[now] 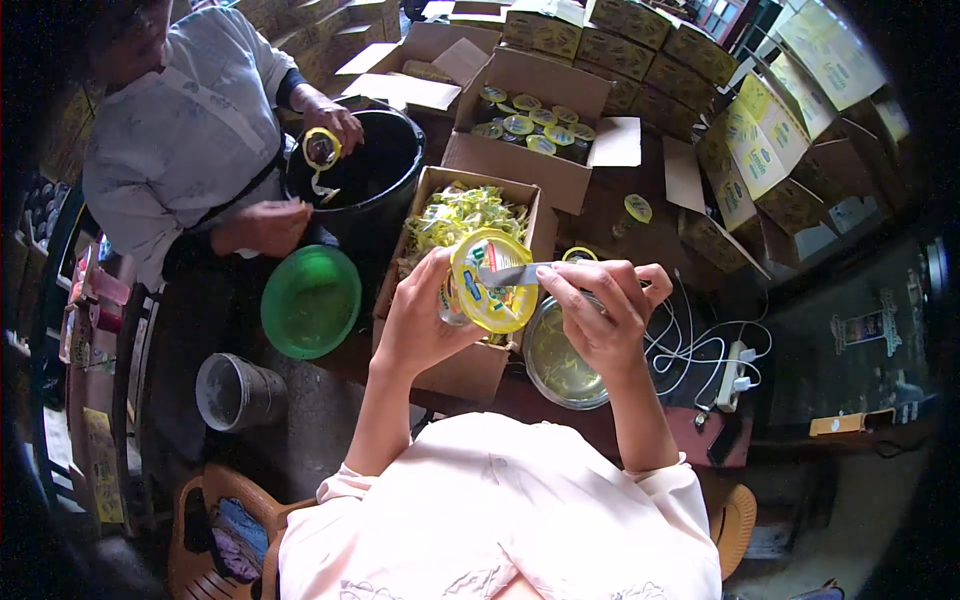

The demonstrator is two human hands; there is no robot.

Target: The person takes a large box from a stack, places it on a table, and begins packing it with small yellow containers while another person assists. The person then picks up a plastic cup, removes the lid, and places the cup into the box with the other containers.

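In front of my chest, my left hand (412, 312) is wrapped round a clear plastic cup (497, 305), tilted so its printed yellow-and-green foil lid faces me. My right hand (608, 318) grips a flat metal blade (508, 276), probably a knife; its handle is hidden by my fingers. The blade lies across the upper part of the lid, touching or just over it. Beneath my hands stands a cardboard box (532, 212) heaped with yellow-green lid scraps (470, 212). A round clear bowl (568, 362) with yellowish scraps is under my right hand.
At left a co-worker's hand (335, 122) holds a lidded cup (320, 150) over a black bucket (415, 160). Nearby are a green basin (312, 302) and grey bucket (240, 392). Beyond sits a carton (520, 172) of sealed cups. White cables (690, 345) and a power strip (737, 377) lie right.
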